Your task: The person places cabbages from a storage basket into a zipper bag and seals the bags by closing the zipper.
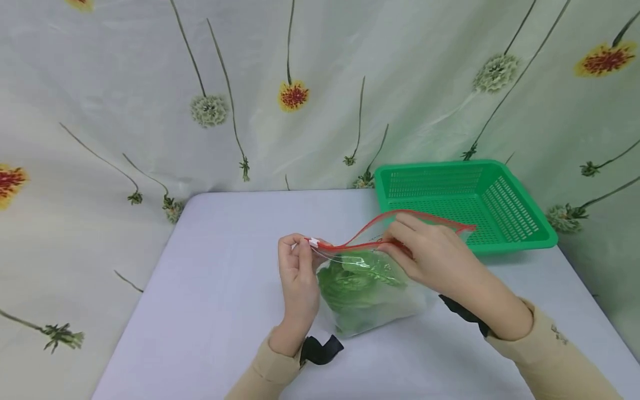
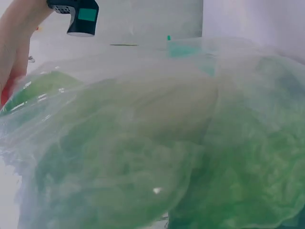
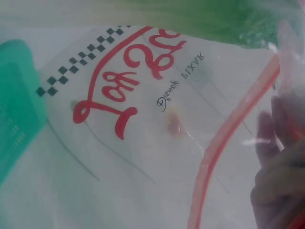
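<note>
A clear zip bag (image 1: 372, 319) with a red zip edge stands on the table, its mouth parted toward the right. Leafy green lettuce (image 1: 350, 283) fills its lower part, seen blurred through the plastic in the left wrist view. At the zip's left end, my left hand (image 1: 299, 278) pinches the bag beside a white slider (image 1: 313, 243). My right hand (image 1: 435, 253) grips the near red edge between thumb and fingers, right of the middle. Red lettering (image 3: 126, 86) and a black checkered strip show on the plastic in the right wrist view.
Behind the bag, at the table's back right, sits a green slotted plastic basket (image 1: 530, 245). The white table (image 1: 215, 316) meets a flower-printed cloth (image 1: 320, 144) at its back. A dark band is on each wrist.
</note>
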Tool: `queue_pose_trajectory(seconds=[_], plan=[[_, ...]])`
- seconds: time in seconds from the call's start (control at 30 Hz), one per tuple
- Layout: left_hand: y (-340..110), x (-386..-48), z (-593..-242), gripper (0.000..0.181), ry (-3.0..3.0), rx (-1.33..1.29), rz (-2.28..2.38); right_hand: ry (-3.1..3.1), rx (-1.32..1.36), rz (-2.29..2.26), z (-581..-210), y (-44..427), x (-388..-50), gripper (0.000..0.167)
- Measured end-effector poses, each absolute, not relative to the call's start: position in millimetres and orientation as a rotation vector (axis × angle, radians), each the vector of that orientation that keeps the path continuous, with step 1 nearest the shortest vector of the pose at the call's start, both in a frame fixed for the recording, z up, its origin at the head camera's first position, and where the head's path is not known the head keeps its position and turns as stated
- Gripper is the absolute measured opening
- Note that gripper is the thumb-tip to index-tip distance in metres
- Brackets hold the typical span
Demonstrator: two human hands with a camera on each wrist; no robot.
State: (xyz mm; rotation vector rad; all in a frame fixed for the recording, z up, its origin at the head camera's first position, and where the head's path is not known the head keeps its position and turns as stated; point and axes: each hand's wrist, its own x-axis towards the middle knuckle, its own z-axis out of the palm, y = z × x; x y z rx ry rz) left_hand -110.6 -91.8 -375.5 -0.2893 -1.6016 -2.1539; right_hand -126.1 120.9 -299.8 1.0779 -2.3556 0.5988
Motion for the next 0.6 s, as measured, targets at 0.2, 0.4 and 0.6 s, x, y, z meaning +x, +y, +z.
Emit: queue_pose_trajectory(seconds=[0.2, 0.4, 0.6], plan=[[-88.8, -111.0, -374.4, 0.008, -1.578, -0.315, -2.154, -2.234, 1.159, 0.528, -300.7, 122.9, -137.1, 0.024], [-88.6, -111.3, -375.2, 0.007, -1.572, -0.347, -2.147, -2.271, 1.151, 0.54, -304.2, 126.7, -140.9, 0.026], [-88.6, -112.7, -374.7, 0.007, -1.536, -0.311, -2.166, -2.236, 1.14, 0.59, -310.2, 129.8, -144.2, 0.026]])
